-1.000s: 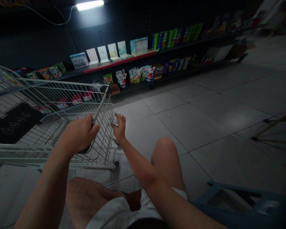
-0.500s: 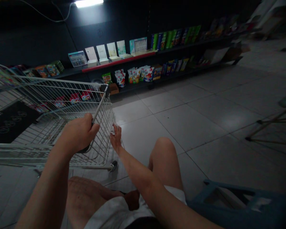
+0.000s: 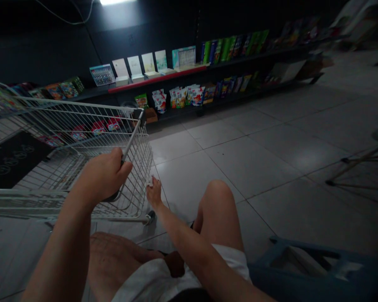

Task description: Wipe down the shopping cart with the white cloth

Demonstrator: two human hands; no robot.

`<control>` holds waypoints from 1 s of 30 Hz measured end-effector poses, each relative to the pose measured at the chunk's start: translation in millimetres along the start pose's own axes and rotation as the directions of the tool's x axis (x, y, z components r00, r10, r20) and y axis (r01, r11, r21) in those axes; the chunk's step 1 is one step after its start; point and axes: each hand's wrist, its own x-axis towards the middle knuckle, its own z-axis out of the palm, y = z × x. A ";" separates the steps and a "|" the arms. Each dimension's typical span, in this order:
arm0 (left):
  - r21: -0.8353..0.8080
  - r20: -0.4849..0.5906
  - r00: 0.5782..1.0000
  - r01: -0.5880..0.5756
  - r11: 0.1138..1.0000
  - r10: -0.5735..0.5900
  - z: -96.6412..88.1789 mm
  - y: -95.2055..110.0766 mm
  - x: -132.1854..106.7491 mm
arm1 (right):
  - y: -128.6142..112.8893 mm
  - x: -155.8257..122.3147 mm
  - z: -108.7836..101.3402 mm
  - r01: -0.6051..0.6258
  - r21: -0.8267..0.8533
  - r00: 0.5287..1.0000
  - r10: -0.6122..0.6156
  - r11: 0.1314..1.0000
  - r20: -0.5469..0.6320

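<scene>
A wire shopping cart (image 3: 82,107) stands at my left, its near end facing me. My left hand (image 3: 105,174) is closed around the dark handle at the cart's upper near edge. Lower down, my right hand (image 3: 154,193) pinches a small crumpled white cloth or tissue (image 3: 150,181) against the outside of the cart's end wires. Part of that white piece is hidden by my fingers. Inside the cart a dark panel (image 3: 17,159) with a printed pattern shows at the far left.
Dark shelves with a red edge strip (image 3: 159,78) hold boxed books, green cans (image 3: 228,50) and snack bags (image 3: 179,97). A blue plastic stool (image 3: 305,268) stands at my right. A folding stand's legs (image 3: 359,167) rest on the tiled floor (image 3: 245,151).
My right hand has moved down along the cart's end with the white cloth or tissue. My left hand keeps its hold on the handle.
</scene>
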 end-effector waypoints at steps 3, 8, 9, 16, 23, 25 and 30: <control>0.005 -0.009 1.000 0.006 1.000 -0.006 1.3 -1.1 0.3 | -19.1 -6.5 -4.5 0.033 0.036 0.999 -0.034 0.999 0.011; -0.011 0.005 1.000 0.011 1.000 -0.011 1.2 -0.1 -0.4 | -20.7 -32.5 -12.2 0.051 0.039 0.997 -0.053 0.998 0.055; -0.014 0.006 1.000 0.009 1.000 -0.009 1.1 0.1 -0.6 | -22.1 -40.1 -15.0 0.009 0.026 0.998 -0.010 1.000 0.061; -0.021 -0.033 0.999 0.001 1.000 -0.002 5.2 -5.2 0.0 | -87.3 -76.4 -41.6 0.209 0.128 0.955 -0.230 0.970 0.186; -0.187 -0.085 0.996 0.025 0.982 -0.042 12.4 -10.4 -0.5 | -54.0 -67.7 -58.1 0.272 0.109 0.926 -0.291 0.956 0.243; -0.337 -0.136 0.987 0.031 0.941 -0.081 15.1 -14.0 0.3 | -71.1 -54.3 -68.3 0.269 0.098 0.942 -0.283 0.958 0.179; -0.754 -0.273 0.894 0.031 0.656 -0.356 24.1 -37.5 -6.5 | -156.4 5.8 -88.3 0.666 0.105 0.668 -0.653 0.738 0.356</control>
